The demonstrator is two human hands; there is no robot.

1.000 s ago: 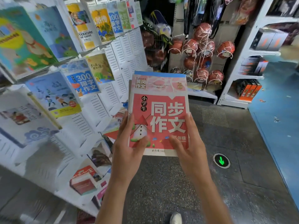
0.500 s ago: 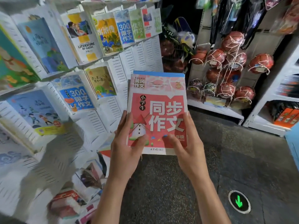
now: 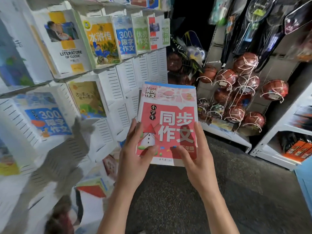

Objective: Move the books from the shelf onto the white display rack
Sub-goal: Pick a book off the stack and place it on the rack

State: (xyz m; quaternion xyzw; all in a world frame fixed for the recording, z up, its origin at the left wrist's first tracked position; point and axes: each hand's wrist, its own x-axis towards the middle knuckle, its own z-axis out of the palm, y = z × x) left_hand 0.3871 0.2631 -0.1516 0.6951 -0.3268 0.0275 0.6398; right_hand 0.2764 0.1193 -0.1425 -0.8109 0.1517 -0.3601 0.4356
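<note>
Two bare hands hold a red book [image 3: 168,122] upright, cover facing the camera. The left hand [image 3: 135,157] grips the book's lower left edge: its thumb lies across the cover near the bottom, and its fingers curl round behind, out of sight. The right hand [image 3: 196,159] grips the lower right edge the same way, thumb on the cover and fingertips wrapped along the side. The thumbs nearly meet, just apart, above the white strip at the foot of the cover.

The book has large white Chinese characters on red, a small house drawing at lower left, and a pink band with a blue stripe on top. It is in the air, touching only the hands.

Left of the book, and close to it, stands the white rack [image 3: 128,78], a wall of slotted white pockets in rows. Several pockets hold books face out: up and left of the red book, a white book [image 3: 67,48] reading "Literature of Classic"; beside that, a yellow book [image 3: 103,41]. Further left, a blue book [image 3: 49,120] shows "300".

Right of the red book, basketballs [image 3: 243,98] in white netting hang on a shelf unit. Below the book is dark speckled floor [image 3: 168,200].
</note>
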